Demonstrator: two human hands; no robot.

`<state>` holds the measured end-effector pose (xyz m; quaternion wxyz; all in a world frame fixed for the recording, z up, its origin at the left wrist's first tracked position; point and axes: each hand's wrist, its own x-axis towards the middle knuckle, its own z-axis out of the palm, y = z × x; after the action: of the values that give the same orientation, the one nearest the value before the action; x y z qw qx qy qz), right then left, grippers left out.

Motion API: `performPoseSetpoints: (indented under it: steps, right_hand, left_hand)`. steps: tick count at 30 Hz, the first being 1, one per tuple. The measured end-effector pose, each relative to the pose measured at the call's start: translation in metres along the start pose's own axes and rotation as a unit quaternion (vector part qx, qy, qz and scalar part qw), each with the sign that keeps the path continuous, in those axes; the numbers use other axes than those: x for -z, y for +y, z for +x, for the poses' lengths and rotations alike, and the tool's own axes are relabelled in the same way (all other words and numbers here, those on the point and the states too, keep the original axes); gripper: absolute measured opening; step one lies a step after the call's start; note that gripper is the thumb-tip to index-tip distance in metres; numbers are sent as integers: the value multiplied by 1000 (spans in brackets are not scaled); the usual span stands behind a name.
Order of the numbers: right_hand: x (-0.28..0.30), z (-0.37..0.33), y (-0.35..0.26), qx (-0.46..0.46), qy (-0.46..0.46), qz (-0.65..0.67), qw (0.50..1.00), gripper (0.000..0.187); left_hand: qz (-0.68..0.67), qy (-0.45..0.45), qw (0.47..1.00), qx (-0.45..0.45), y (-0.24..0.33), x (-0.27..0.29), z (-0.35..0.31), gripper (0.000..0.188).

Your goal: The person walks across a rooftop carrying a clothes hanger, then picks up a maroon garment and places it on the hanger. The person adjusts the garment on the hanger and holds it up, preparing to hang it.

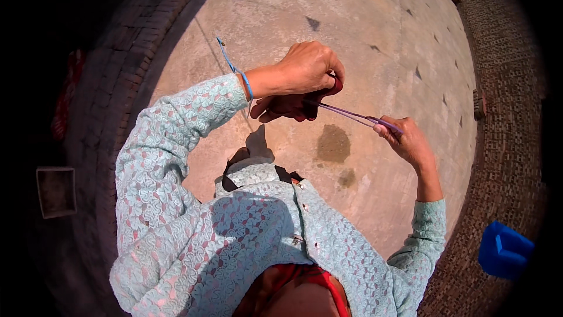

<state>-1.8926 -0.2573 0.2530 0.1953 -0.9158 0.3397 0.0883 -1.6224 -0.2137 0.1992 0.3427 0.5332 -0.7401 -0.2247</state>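
Observation:
My left hand is raised in front of me, its fingers closed on a dark red, soft-looking piece that may be cloth. The hand itself hides much of that piece, so its exact kind cannot be made out. From it a doubled purple cord runs taut to the right. At its far end my right hand pinches the cord between thumb and fingers. Around my left wrist is a thin blue string, one end of it sticking outward.
Sunlit concrete with small triangular shadows and a damp patch lies below. Brick paving borders it on the right, where a blue plastic object stands. At left are a brick edge and a square-rimmed container.

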Motion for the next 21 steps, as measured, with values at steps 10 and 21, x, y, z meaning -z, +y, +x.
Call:
performPoseSetpoints:
  steps: [10, 21]
  right_hand:
    - [-88, -2, -11, -51, 174, 121, 976, 30]
    - [-155, -26, 5, -24, 267, 374, 888, 27]
  left_hand:
    - [17, 35, 999, -12, 7, -10, -16, 14]
    - [92, 221, 962, -128, 51, -74, -56, 23]
